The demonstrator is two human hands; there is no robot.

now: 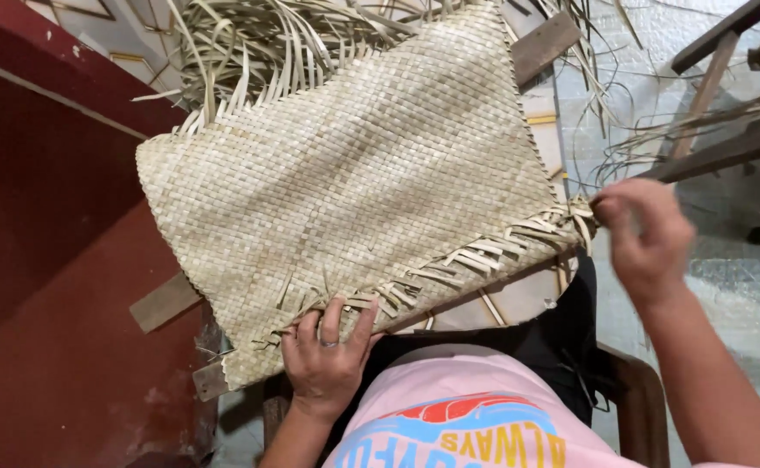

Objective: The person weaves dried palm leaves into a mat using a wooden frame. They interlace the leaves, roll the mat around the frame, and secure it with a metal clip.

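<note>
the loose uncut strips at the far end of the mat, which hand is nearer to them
Right. The right hand pinches the mat's near-edge fringe at the corner; the left hand presses that edge nearer the body. Neither touches the loose strips.

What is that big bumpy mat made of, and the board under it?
The mat looks woven from flat, dry, pale straw-coloured leaf strips, matte; loose ends stick out where the left hand presses and the right hand pinches. The board looks like bare, unpainted wood.

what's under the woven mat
A wooden board pokes out beneath the woven mat at its lower left and upper right corners. The left hand presses the near edge. The board's middle is covered.
</note>
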